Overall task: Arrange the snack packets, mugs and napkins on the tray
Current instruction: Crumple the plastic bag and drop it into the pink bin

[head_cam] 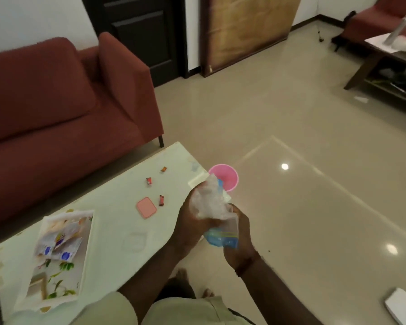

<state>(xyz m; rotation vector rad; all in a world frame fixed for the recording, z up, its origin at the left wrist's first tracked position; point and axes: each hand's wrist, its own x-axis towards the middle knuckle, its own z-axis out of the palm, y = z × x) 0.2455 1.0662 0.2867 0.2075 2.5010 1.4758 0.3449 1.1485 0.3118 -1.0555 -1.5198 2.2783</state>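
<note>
A floral tray (40,289) lies on the pale table at the lower left, with several white and blue snack packets (59,240) piled in its far half. My left hand (192,221) grips a bunch of white napkins (209,200) sticking out of a blue-tinted plastic bag (223,238). My right hand (239,242) holds that bag from below. Both hands hover past the table's right edge. A pink mug (225,177) stands at the table's far right corner, just behind the napkins.
Three small wrapped candies (161,200) and a pink square lid (146,207) lie on the table (117,188). A red sofa (56,109) stands behind it. Tiled floor spreads to the right, with a white object (403,306) at the lower right and another table (391,55) far right.
</note>
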